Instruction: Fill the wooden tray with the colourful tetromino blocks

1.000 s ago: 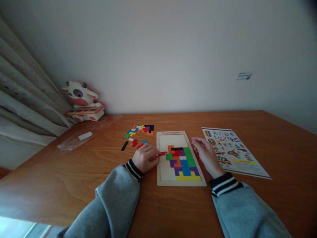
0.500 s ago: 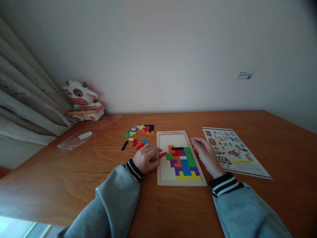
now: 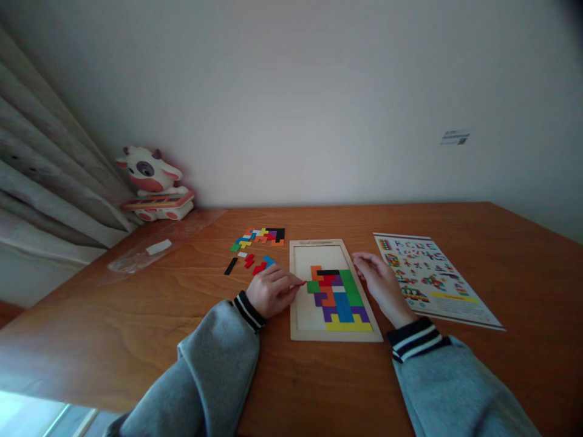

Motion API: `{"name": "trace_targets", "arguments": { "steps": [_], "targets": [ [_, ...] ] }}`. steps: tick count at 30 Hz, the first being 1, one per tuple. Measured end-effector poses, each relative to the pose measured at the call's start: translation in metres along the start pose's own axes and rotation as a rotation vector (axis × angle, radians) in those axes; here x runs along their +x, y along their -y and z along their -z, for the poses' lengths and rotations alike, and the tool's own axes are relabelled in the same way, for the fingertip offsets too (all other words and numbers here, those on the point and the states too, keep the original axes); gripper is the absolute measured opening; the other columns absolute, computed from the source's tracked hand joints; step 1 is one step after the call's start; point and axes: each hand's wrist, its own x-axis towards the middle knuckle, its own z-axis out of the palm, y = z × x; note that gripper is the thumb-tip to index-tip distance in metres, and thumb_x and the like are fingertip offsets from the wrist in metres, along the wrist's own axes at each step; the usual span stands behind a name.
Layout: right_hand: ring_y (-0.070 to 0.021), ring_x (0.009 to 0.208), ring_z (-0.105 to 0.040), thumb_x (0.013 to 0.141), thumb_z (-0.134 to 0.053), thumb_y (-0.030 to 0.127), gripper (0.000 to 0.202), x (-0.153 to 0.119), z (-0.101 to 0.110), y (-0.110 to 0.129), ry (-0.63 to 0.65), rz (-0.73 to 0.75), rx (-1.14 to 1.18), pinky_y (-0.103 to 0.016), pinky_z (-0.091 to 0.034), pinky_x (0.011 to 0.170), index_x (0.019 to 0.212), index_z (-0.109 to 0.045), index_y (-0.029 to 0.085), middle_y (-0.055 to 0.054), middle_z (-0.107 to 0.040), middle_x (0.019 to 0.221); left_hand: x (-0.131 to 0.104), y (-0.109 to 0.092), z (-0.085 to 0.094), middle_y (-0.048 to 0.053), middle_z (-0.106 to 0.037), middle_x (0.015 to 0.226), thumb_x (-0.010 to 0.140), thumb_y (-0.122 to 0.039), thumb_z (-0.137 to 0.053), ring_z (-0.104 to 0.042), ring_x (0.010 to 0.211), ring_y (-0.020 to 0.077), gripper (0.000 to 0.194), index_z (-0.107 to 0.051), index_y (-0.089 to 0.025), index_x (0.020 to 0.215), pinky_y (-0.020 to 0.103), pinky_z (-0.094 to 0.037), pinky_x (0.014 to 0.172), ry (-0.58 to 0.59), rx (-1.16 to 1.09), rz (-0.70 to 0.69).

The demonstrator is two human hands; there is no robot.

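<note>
A wooden puzzle board (image 3: pixel 298 335) lies flat on the table, its right and lower parts filled with coloured block pieces such as a blue piece (image 3: pixel 342 306) and a yellow piece (image 3: pixel 348 326). Over its left side, my left hand (image 3: pixel 272 291) pinches a red puzzle piece (image 3: pixel 303 283), mostly hidden behind the fingers. The fingertips are just left of a green piece (image 3: pixel 313 287). Beside the board's right edge rests my right hand (image 3: pixel 380 285), loosely curved, fingers partly apart, with nothing visible in it.
Loose puzzle pieces (image 3: pixel 259 267) lie behind my left hand, with more pieces (image 3: pixel 275 235) grouped farther back. A printed sheet (image 3: pixel 437 279) is on the right. Clear plastic wrapping (image 3: pixel 136 261) and a cow toy (image 3: pixel 157 185) with a keyboard are at the left, near a curtain (image 3: pixel 50 182).
The red piece has turned or shifted in my left fingers, so less of it shows. My right hand stays beside the board. The whole view has moved slightly.
</note>
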Motion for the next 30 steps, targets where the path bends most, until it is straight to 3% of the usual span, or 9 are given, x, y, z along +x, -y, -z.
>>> {"name": "trace_targets", "arguments": {
  "steps": [9, 12, 19, 26, 30],
  "targets": [
    [-0.0236, 0.089, -0.063, 0.081, -0.066, 0.05, 0.036, -0.001, 0.001, -0.001, 0.015, -0.03, -0.009, -0.036, -0.05, 0.076, 0.1, -0.069, 0.02, -0.008, -0.07, 0.098, -0.002, 0.002, 0.0, 0.005, -0.072, 0.093, 0.089, -0.017, -0.055, -0.065, 0.084, 0.0177, 0.019, -0.067, -0.02, 0.104, 0.031, -0.054, 0.079, -0.013, 0.047, 0.068],
    [-0.0234, 0.089, -0.063, 0.08, -0.066, 0.05, 0.035, -0.001, 0.001, 0.0, 0.007, -0.03, -0.018, -0.037, -0.049, 0.077, 0.099, -0.068, 0.02, -0.008, -0.069, 0.099, -0.007, 0.017, 0.009, 0.005, -0.072, 0.096, 0.088, -0.017, -0.056, -0.065, 0.085, 0.0178, 0.02, -0.069, -0.021, 0.103, 0.031, -0.054, 0.08, -0.013, 0.172, 0.116],
    [-0.0233, 0.088, -0.063, 0.08, -0.066, 0.05, 0.035, -0.001, 0.001, 0.001, 0.031, -0.03, -0.02, -0.037, -0.049, 0.077, 0.099, -0.069, 0.02, -0.008, -0.07, 0.099, -0.024, 0.053, 0.026, 0.005, -0.07, 0.089, 0.084, -0.016, -0.058, -0.064, 0.086, 0.0201, 0.018, -0.071, -0.022, 0.094, 0.033, -0.053, 0.081, 0.128, 0.379, 0.224],
    [-0.0234, 0.089, -0.063, 0.081, -0.065, 0.051, 0.035, -0.002, 0.0, 0.0, 0.029, -0.029, -0.006, -0.036, -0.05, 0.077, 0.1, -0.068, 0.021, -0.008, -0.07, 0.099, -0.023, 0.048, 0.021, 0.007, -0.07, 0.093, 0.092, -0.031, -0.054, -0.063, 0.088, 0.022, 0.02, -0.071, -0.02, 0.092, 0.036, -0.053, 0.082, 0.191, 0.395, 0.275],
    [-0.0234, 0.09, -0.064, 0.082, -0.065, 0.051, 0.035, -0.002, 0.0, 0.001, 0.031, -0.037, -0.007, -0.037, -0.05, 0.078, 0.1, -0.068, 0.021, -0.008, -0.07, 0.101, -0.017, 0.045, 0.018, 0.01, -0.066, 0.118, 0.094, -0.044, -0.053, -0.06, 0.109, 0.0262, 0.036, -0.064, -0.018, 0.116, 0.044, -0.049, 0.097, 0.123, 0.361, 0.351]
  ]
}}
